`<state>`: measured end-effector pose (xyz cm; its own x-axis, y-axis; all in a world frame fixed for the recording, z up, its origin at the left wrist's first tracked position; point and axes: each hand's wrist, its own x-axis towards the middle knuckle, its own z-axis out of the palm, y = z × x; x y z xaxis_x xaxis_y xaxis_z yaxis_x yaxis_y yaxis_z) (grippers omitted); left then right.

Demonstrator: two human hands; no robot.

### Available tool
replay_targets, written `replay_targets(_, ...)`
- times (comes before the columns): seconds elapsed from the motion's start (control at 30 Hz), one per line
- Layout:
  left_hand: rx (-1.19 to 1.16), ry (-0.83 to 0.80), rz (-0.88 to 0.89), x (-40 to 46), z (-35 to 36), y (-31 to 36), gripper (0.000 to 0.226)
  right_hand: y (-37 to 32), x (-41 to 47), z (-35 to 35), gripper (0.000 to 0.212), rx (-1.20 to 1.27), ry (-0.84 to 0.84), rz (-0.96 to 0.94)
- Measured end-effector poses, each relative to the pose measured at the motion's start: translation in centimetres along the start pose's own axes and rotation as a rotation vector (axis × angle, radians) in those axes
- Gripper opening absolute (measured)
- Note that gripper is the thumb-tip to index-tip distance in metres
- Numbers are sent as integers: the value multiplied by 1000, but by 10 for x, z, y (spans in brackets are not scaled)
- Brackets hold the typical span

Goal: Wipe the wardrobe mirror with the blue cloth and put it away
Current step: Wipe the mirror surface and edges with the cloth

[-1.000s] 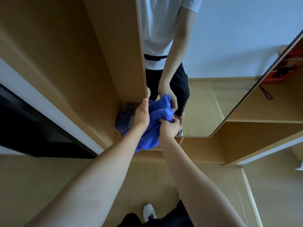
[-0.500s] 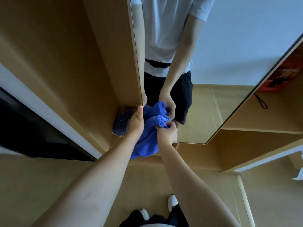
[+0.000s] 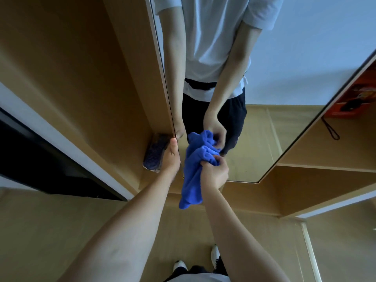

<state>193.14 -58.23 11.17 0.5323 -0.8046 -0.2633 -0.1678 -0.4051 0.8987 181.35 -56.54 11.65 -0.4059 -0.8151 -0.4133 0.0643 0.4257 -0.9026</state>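
1. Head view: I am looking down at my two bare arms reaching toward the mirror.
2. My right hand is squeezing the blue cloth. My fingers are curling tight around the bunched top of it.
3. The cloth is sitting up against the low part of the mirror, near its left edge. The rest of the cloth is hanging down below my fist.
4. My left hand is not holding anything. Its fingers are reaching out straight toward the mirror's left edge, and the tips are touching the edge or sitting just beside it; I cannot tell which.
5. My left hand is just beside the cloth, with a small gap between them.
6. The mirror is showing me a white shirt, dark shorts, both arms and the cloth again.
7. A dark thing is sitting on the wooden shelf just left of my left hand. It is too blurry to say what it is.
8. My white shoes are showing on the wooden floor at the bottom.
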Motion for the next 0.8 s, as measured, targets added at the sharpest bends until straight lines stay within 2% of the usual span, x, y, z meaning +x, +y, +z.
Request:
replay_targets(0.13, -36, -26, 66, 0, -4, 2, 60, -5, -9, 12, 15, -19, -127, -49)
replay_targets(0.37, -1, -8, -7, 4, 2, 4, 62, -8, 16, -24, 15, 18, 10, -27)
replay_targets(0.47, -14, 7, -45, 1, 5, 7, 65, -4, 11, -9, 13, -98, 65, -68)
replay_targets(0.63, -39, -16, -31, 0, 3, 8, 64, -1, -5, 21, 14, -214, -25, -70)
replay_targets(0.8, -87, -28, -29, 0, 3, 6, 63, -4, 1, 11, 13, -153, -62, -62)
